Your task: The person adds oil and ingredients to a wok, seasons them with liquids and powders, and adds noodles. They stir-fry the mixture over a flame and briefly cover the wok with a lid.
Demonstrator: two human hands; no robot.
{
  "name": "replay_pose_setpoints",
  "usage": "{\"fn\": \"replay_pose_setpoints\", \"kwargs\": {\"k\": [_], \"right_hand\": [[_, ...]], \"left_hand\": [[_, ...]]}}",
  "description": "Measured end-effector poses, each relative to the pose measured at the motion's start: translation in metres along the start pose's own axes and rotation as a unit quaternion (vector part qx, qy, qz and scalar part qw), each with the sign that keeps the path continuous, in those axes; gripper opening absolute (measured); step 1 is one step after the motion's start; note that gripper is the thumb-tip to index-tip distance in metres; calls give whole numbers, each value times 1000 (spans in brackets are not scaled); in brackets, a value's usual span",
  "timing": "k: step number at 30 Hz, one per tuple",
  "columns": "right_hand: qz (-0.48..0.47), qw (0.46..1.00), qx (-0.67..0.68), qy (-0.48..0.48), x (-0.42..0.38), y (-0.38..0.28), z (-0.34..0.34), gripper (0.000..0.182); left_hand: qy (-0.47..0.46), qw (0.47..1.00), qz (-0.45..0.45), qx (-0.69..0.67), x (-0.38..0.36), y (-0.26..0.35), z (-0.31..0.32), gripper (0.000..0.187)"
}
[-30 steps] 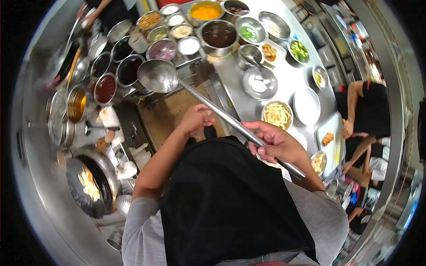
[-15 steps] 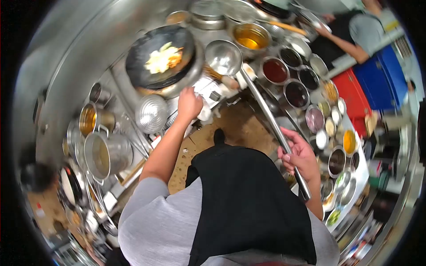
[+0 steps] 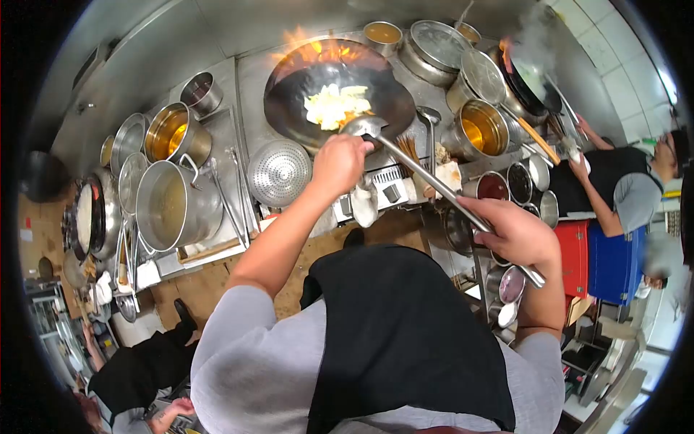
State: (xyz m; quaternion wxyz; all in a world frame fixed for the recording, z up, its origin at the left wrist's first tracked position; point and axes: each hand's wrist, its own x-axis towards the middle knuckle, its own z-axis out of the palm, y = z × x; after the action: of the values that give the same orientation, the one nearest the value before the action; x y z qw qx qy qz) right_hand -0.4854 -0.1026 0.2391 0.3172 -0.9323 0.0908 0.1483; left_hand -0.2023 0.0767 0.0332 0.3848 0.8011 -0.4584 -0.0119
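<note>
My right hand is closed around the long metal handle of a ladle. The ladle's bowl reaches the near side of a dark wok, beside pale yellow and orange chopped food in it. At the wok's near rim my left hand is closed, its fingers wrapped at the edge; the exact part it grips is hidden. A white cloth hangs just below and right of that hand. Orange flames rise along the wok's far rim.
Left of the wok are a perforated strainer, a large pot and a pot of amber liquid. Another amber-filled pot and sauce containers stand to the right. Co-workers are at the far right and lower left.
The ladle has swung from beside the wok into it, my right hand moving up with it. Flames have appeared at the far rim. The view has turned, and the wok appears further right.
</note>
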Motion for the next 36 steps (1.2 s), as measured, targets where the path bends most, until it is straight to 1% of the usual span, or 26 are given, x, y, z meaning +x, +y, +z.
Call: {"fn": "replay_pose_setpoints", "kwargs": {"k": [1, 3, 5, 7, 9, 11, 13, 14, 15, 16, 17, 18, 19, 21, 22, 23, 25, 26, 27, 29, 30, 31, 33, 34, 35, 36], "right_hand": [[-20, 1000, -3, -22, 1, 0, -13, 67], [-42, 998, -5, -56, 17, 3, -22, 66], [53, 995, 30, -81, 61, 7, -23, 64], [85, 994, 59, -36, 109, 24, 2, 61], [-26, 996, 55, 67, 170, 79, 51, 60], [-74, 983, 71, 156, 201, 111, 82, 61], [-53, 974, 136, 173, 177, 99, 78, 63], [-73, 961, 205, 170, 161, 108, 81, 64], [-51, 969, 179, 163, 142, 113, 78, 66], [-21, 971, 196, 137, 119, 114, 73, 66], [-15, 965, 231, 125, 101, 114, 73, 76], [45, 949, 297, 92, 82, 107, 65, 79], [44, 950, 297, 81, 71, 119, 70, 79], [39, 931, 359, 45, 57, 149, 80, 83], [84, 928, 363, 9, 56, 153, 78, 86], [81, 928, 363, 3, 59, 156, 80, 86], [21, 947, 320, -2, 71, 143, 79, 87], [43, 935, 352, -15, 76, 131, 74, 88], [37, 935, 352, -26, 82, 122, 73, 88], [-25, 908, 414, -60, 99, 105, 73, 89], [-94, 902, 412, -83, 113, 90, 68, 88], [-75, 876, 460, -125, 125, 70, 63, 88], [-91, 858, 472, -182, 150, 19, 54, 89], [-98, 860, 461, -198, 164, -5, 55, 89], [-103, 850, 463, -227, 178, -30, 59, 89], [-126, 856, 440, -241, 194, -50, 68, 89]], "left_hand": [[-11, 999, -30, -4, -5, 16, -12, 32], [-38, 998, -50, 17, 2, 27, -22, 28], [-7, 998, -49, 26, 11, 5, 4, 26], [30, 998, -44, 36, 7, -17, 41, 25], [40, 992, -81, 83, -7, -40, 82, 23], [53, 991, -75, 93, -30, -51, 106, 19], [5, 994, -71, 88, -48, -60, 117, 19], [4, 994, -70, 80, -56, -59, 113, 18], [2, 995, -69, 73, -62, -55, 110, 18], [18, 994, -74, 76, -61, -46, 102, 15], [22, 993, -83, 79, -51, -44, 93, 15], [51, 994, -74, 67, -39, -43, 86, 15], [79, 993, -67, 54, -28, -46, 82, 14], [115, 990, -66, 51, -4, -54, 78, 15], [97, 991, -83, 40, 2, -62, 78, 15], [81, 991, -98, 29, 4, -66, 79, 18], [115, 989, -53, 80, -2, -51, 73, 33], [63, 993, -98, 20, -14, -35, 60, 48], [67, 992, -107, 27, -28, -27, 57, 48], [104, 984, -140, 33, -59, -17, 48, 49], [109, 978, -181, -3, -72, -6, 31, 47], [121, 972, -201, 12, -90, -3, 21, 47], [131, 946, -290, -58, -122, 2, 3, 43], [156, 944, -290, -13, -143, -7, 7, 42], [166, 940, -298, -5, -158, -3, 0, 42], [194, 929, -314, -29, -170, 2, -6, 41]]}}
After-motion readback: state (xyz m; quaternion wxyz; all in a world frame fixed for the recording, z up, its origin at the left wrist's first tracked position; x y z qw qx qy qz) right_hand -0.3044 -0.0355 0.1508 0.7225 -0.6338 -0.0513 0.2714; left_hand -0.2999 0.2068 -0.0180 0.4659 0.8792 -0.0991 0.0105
